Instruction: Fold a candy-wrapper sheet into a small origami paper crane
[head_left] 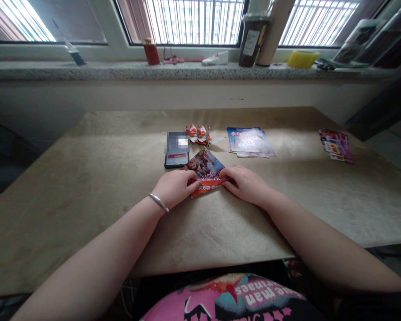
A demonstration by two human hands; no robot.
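Note:
A colourful printed paper (206,167), folded to a point at its far end, lies on the table between my hands. My left hand (176,183), with a silver bangle at the wrist, pinches its left edge. At the right edge, my right hand (245,183) has thumb and fingers closed on the same sheet. An orange strip with white lettering runs across its near part. Just beyond the paper's left side lies a phone (177,159) with a lit screen. Behind the paper sit small red-and-white folded paper pieces (198,133).
A stack of blue printed sheets (250,141) lies right of centre on the table (120,147). Farther right is a small pile of purple printed papers (336,146). The stone windowsill (194,73) holds a red bottle (151,51), a dark lidded jar (252,41) and yellow tape (302,59).

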